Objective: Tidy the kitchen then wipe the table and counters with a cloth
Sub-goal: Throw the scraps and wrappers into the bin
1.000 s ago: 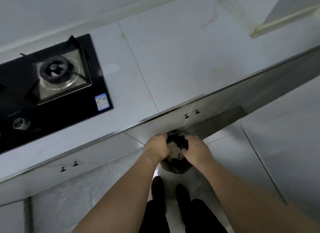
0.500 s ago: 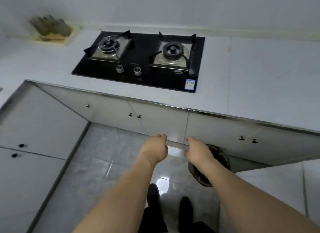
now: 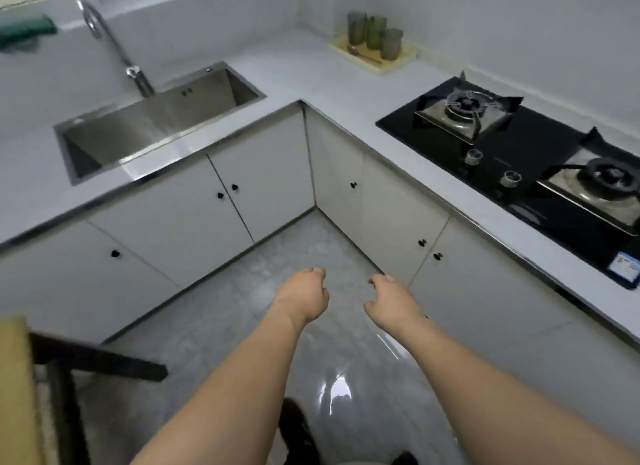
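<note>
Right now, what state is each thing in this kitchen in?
Left hand: loosely curled, holding nothing.
Right hand: loosely curled, holding nothing.
Cupboard doors: all closed.
Sink: nothing visible inside.
Tap: no water running.
Stove: no flames visible.
Cups: standing on tray.

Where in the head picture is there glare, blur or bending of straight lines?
Head view: glare on the floor between the arms; motion blur on the green cloth and chair; wide-angle lens bends the counter edges; both hands stay fairly sharp.

counter (image 3: 311,73) white | hob (image 3: 540,159) black | cloth (image 3: 24,28) green | floor (image 3: 277,291) grey marbled | tray (image 3: 375,62) cream
</note>
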`<state>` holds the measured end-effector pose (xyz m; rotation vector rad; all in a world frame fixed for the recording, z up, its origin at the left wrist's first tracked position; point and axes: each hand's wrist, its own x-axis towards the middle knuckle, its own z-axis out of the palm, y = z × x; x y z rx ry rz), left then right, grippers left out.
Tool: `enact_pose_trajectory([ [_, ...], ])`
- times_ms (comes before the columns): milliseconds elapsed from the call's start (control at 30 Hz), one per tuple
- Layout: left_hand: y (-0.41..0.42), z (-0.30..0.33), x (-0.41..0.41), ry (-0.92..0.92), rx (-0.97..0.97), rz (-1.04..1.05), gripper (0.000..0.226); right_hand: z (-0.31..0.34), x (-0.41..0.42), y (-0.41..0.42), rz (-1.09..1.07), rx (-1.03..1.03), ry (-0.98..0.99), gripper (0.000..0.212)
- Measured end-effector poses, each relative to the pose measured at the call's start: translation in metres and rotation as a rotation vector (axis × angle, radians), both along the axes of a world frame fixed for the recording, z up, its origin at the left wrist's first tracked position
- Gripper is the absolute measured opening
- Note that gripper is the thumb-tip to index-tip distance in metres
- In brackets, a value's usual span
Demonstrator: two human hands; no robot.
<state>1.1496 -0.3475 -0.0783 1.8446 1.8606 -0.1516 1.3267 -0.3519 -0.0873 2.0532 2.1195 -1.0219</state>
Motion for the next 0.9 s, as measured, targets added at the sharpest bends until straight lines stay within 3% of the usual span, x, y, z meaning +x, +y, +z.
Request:
enact_pose_trajectory([
  [433, -0.033, -0.003, -0.270, -0.024, 0.041, 0.460, 0.038, 0.007, -0.274, 0.036, 0.414, -0.011, -0.009, 0.052],
  [900, -0.065, -0.022, -0.407, -0.071, 0.025, 0.923, 0.036, -0.001, -0.452, 0.067, 0.886, -0.002, -0.050, 0.051],
])
